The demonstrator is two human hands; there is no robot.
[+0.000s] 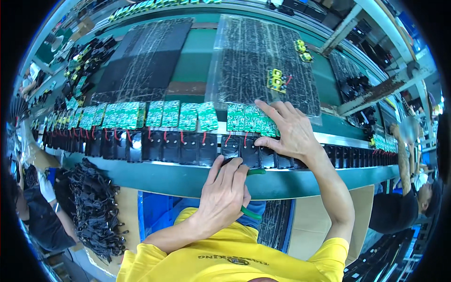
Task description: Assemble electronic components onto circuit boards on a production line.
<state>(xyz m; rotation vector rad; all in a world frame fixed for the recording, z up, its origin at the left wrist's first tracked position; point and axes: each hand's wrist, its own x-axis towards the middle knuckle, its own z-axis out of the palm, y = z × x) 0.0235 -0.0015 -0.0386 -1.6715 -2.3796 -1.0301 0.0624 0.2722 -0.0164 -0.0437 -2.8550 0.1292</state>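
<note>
My left hand (224, 190) is closed around a tool with green handles (252, 213), which looks like pliers or cutters. Its jaws are hidden under my fingers, and my fingertips reach the lower edge of a black plastic casing (230, 149). Above that casing my right hand (292, 129) spreads thumb and fingers over green circuit boards (252, 116), touching them or just above. Short red wires (244, 141) run from the boards down to the casings. More boards (188, 116) and casings line the bench to the left.
Behind the row lie two dark, plastic-wrapped boards (141, 56). Yellow transformer parts (276, 81) rest on the right one. Bundled black cables (96, 211) fill a carton at left; a blue bin (152, 211) stands beneath the bench (188, 181). Co-workers sit at both sides; a metal post (380, 91) slants at right.
</note>
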